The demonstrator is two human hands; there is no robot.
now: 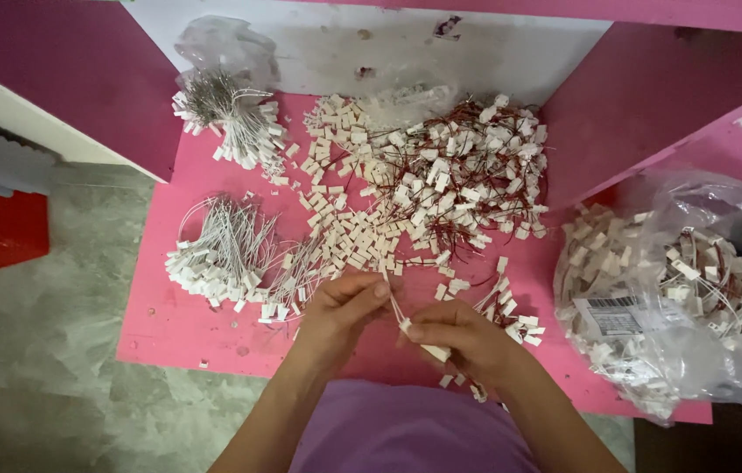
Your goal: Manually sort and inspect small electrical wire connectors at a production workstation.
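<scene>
Pink table (178,328) over grey floor (38,350); both hands (397,324) pinch one white wired connector (413,337).

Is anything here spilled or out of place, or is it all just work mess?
Mostly sorted heaps, but a few small white pieces lie loose at the pink table's near edge, just under the right hand, apart from every heap. The left hand and right hand pinch one white-wired piece between them.

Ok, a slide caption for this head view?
Left hand and right hand pinch a white wired connector over a pink table heaped with connectors.
</scene>
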